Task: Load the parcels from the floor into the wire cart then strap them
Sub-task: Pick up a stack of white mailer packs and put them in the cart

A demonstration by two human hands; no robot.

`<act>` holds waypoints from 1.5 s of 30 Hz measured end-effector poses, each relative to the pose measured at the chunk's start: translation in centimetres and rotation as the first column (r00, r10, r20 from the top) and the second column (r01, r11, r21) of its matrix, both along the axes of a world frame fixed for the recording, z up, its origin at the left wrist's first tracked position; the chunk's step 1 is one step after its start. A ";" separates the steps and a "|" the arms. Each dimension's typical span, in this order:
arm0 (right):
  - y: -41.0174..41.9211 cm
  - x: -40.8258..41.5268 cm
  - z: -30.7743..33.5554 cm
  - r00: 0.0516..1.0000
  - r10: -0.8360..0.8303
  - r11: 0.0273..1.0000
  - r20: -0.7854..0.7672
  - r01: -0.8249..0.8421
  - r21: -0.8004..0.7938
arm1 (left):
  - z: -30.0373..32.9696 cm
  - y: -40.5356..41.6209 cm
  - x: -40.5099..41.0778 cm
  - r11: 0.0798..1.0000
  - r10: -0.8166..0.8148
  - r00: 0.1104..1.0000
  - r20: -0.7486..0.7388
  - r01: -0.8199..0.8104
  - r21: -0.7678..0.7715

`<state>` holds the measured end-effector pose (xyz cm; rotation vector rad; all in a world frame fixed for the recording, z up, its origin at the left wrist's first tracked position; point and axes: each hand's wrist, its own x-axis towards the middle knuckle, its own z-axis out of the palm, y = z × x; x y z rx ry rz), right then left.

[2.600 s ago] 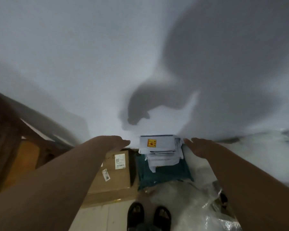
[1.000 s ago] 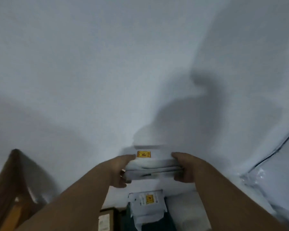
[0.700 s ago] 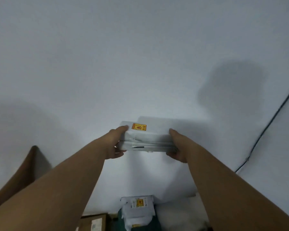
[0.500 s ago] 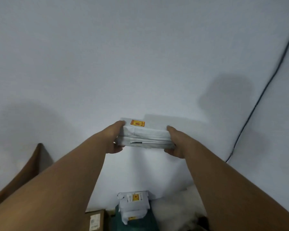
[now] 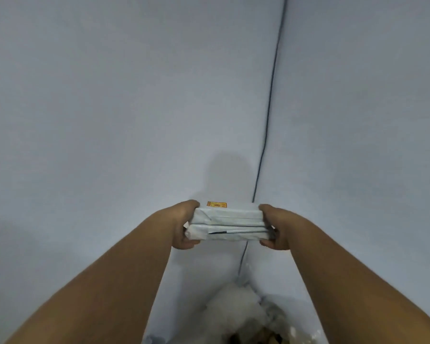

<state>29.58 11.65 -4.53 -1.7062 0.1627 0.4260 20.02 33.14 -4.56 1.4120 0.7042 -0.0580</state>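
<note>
The left hand (image 5: 184,225) is curled round the left end of a small stack of white plastic-wrapped parcels (image 5: 227,223), thumb on top and fingers tucked under the bottom edge. The stack is two flat packets deep, one lying on the other, held up in the air in front of a pale grey-white wall (image 5: 109,108), well above the floor. Its long axis runs left to right across the view and it sits about level, broad faces up and down, the near edge facing the camera. A small orange-and-yellow label (image 5: 216,204) lies on the top face toward the left, and a short dark streak marks the near edge of the lower packet. Behind the stack a thin dark cable (image 5: 271,90) runs down the wall corner, passing behind the parcels' right part and showing again below them. The right hand (image 5: 273,228) grips the right end the same way, fingers wrapped beneath. Low down, right of centre, a heap of crumpled clear and white plastic wrapping (image 5: 236,309) lies on the floor, blurred.
</note>
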 end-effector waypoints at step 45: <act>-64.9 -33.3 -14.6 0.846 -0.438 0.841 -0.304 0.505 0.194 | -14.7 -64.1 -8.3 0.715 -0.688 0.721 0.083 0.693 -0.097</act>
